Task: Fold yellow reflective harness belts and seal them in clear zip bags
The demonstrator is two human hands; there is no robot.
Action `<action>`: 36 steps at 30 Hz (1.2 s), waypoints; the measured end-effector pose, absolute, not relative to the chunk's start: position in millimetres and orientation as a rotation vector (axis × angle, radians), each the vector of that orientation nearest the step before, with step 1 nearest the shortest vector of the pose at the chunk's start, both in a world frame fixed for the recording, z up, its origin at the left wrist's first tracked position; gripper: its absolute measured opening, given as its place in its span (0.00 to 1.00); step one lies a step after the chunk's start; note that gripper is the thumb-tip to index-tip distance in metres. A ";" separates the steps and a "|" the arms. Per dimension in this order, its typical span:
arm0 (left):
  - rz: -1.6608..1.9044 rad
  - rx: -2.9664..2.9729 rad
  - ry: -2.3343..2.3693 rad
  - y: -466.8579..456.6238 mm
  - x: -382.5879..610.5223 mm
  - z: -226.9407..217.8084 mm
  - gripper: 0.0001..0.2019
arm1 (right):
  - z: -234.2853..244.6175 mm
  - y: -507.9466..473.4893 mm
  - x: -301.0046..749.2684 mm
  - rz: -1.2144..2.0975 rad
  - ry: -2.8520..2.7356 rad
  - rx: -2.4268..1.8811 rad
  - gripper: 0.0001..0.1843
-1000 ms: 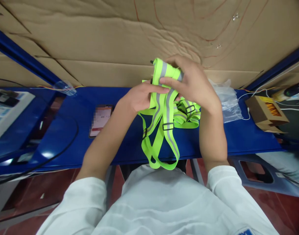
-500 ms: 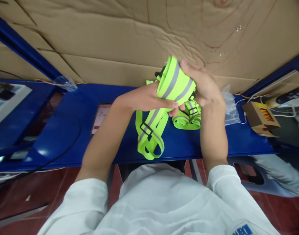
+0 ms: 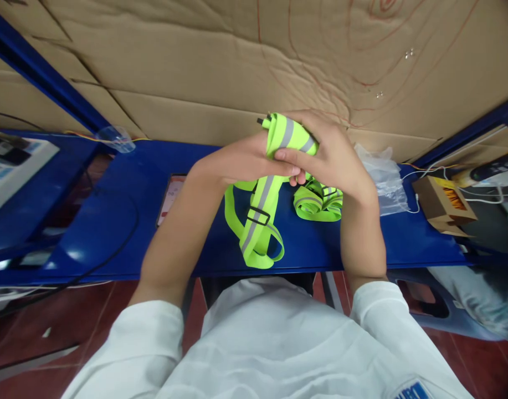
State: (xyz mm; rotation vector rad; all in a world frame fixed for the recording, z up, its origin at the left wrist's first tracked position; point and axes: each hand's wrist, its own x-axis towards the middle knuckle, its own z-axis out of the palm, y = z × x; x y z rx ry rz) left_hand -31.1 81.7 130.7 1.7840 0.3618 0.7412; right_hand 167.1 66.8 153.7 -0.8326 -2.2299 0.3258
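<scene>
Both hands hold a neon-yellow reflective strap vest (image 3: 257, 219) above a blue table (image 3: 124, 221). My left hand (image 3: 241, 163) grips its rolled upper part from the left, fingers closed round it. My right hand (image 3: 326, 158) wraps over the same roll from the right, fingers curled across the grey stripe. Loose straps with a black buckle hang down to the table's front edge. A second rolled yellow vest (image 3: 318, 200) lies on the table just under my right hand.
A phone (image 3: 170, 194) lies face up left of my left forearm. Clear plastic bags (image 3: 382, 174) and a small brown carton (image 3: 440, 205) with cables sit to the right. Cardboard sheets form the wall behind. A black cable loops across the table's left part.
The roll has tightened and dropped lower between my hands. The hanging straps have grown shorter and shifted slightly. My right hand has come over the top of the roll.
</scene>
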 end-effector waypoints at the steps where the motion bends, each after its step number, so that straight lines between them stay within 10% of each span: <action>1: 0.759 1.755 0.380 82.2 -31.3 129.9 0.11 | 154.0 66.6 165.9 0.306 -2.213 -0.853 0.24; 15: 0.539 1.767 0.456 69.4 -37.5 144.6 0.14 | 151.8 75.4 161.9 1.329 -1.584 -0.802 0.22; 26: 0.400 2.031 0.467 76.4 -57.3 149.6 0.15 | 126.4 106.4 149.2 1.438 -1.673 -1.022 0.34; 32: 0.506 1.954 0.591 90.4 -57.4 140.3 0.13 | 139.3 80.1 152.2 0.594 -1.779 -0.973 0.17; 36: 0.527 1.962 0.570 93.9 -55.6 135.9 0.14 | 148.9 64.0 158.8 0.214 -2.185 -0.968 0.31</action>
